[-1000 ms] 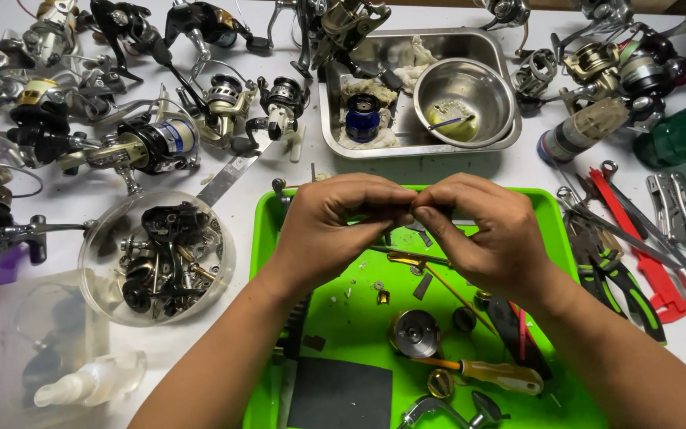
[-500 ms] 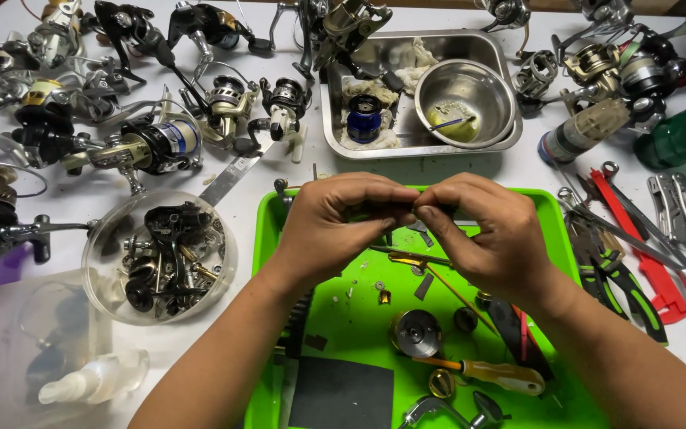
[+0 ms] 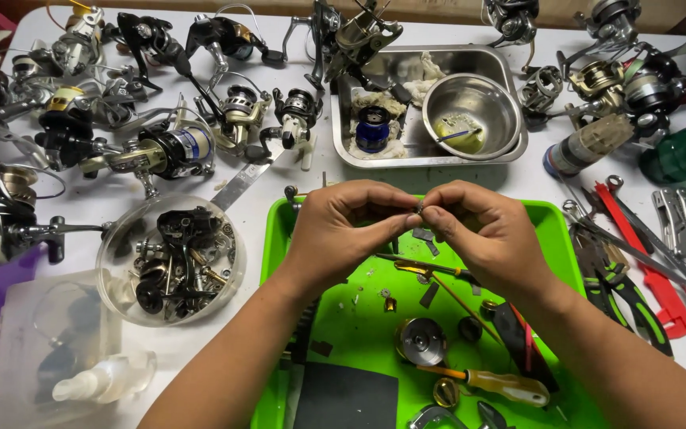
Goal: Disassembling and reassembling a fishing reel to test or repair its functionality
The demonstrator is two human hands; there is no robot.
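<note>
Hands unmoved over green tray, fingertips still pinching small metal part

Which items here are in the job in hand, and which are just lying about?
In hand:
- left hand and right hand, pinching one small metal part between their fingertips
- green tray under the hands

Lying about:
- fishing reels
- steel bowl in a steel pan
- clear tub of reel parts
- yellow-handled screwdriver
- pliers

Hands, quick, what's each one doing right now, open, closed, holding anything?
Left hand: closed, fingertips pinching a small dark part over the green tray.
Right hand: closed, pinching the same part from the other side.
</note>
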